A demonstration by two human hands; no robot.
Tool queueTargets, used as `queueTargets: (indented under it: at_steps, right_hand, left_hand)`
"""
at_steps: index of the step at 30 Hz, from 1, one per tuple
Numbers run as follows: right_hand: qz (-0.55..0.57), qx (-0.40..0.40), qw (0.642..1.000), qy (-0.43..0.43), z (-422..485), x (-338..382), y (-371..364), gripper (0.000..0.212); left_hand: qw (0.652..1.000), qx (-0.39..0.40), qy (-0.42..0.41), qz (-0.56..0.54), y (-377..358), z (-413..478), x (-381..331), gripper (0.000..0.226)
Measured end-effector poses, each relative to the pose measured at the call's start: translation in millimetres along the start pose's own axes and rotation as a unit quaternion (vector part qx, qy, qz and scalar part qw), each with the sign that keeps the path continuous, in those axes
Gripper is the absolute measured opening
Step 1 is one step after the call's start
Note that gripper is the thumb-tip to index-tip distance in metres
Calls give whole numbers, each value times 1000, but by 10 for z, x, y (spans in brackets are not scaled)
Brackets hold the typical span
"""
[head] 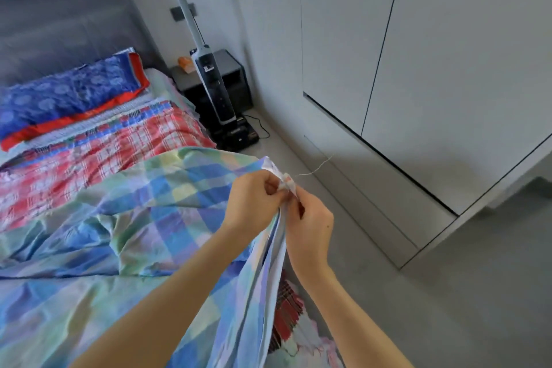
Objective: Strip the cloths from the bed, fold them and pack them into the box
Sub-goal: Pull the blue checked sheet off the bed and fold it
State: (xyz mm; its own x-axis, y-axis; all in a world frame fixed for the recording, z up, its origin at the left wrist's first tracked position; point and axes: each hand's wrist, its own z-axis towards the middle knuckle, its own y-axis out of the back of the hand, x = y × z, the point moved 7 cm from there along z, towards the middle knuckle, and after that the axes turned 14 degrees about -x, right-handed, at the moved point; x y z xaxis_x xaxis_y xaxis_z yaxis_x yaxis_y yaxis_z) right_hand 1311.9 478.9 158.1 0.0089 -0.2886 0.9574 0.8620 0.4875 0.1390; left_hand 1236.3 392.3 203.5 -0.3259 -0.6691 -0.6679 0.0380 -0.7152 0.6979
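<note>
1. Left hand (257, 200) and right hand (310, 218) both pinch one corner of the checked sheet (143, 212) at the bed's (59, 27) right edge.
2. The corner could slip; a loose thread (316, 167) may snag.
3. No box in view.

You are working in soft, even light that is leaving the wardrobe (448, 69) pale grey, with a thin dark shadow lying under its doors. Motion blur is smearing the headboard (59, 24) and the vacuum (213, 89), while your left hand (257, 200), right hand (310, 218) and the checked cloth (149, 218) are showing fairly sharp. The wide lens is bending straight lines near the edges
</note>
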Motion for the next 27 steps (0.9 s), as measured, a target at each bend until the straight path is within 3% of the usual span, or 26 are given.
queueTargets:
  at_steps: [8,12,17,21,24,25,27]
  right_hand:
    - [-70,101,992,35,-208,348,-212,21]
    - [-93,148,982,76,-309,580,-351,27]
    - [-147,217,952,158,-384,807,-526,20]
    - [-66,317,942,84,-420,883,-539,31]
    - [-63,345,936,20,-323,911,-523,47]
    - [-86,344,935,25,-250,931,-528,52]
    - [-168,362,909,120,-87,1061,-572,67]
  left_hand:
    - [980,-80,149,-102,339,-130,288,25]
    - [971,-115,181,-110,516,-121,365,30]
    - [966,-114,188,-132,750,-115,346,54]
    - [958,-87,217,-165,893,-52,471,27]
    - [959,-65,213,-175,1021,-56,490,27]
    - [965,-52,189,-174,1057,-58,434,21]
    - [976,-25,130,-171,1145,-58,291,15]
